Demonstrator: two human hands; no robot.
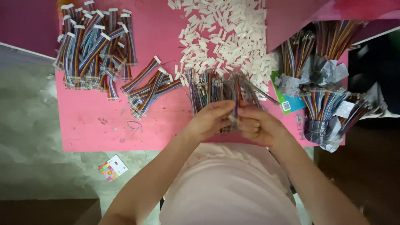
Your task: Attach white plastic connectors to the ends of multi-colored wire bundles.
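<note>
My left hand (210, 119) and my right hand (258, 125) meet near the front edge of a pink table (91, 125). Together they pinch a small white connector and a strip of coloured wires (236, 104), which rises from between my fingertips. Just beyond my hands lies a loose spread of multicoloured wire strips (210, 85). Behind that sits a heap of small white plastic connectors (225, 37).
A pile of finished rainbow ribbon cables with white ends (93, 46) lies at the table's left, with a few more (148, 85) nearer the middle. Wrapped bundles of wires (323, 104) stand at the right. A small colourful card (112, 167) lies on the grey floor.
</note>
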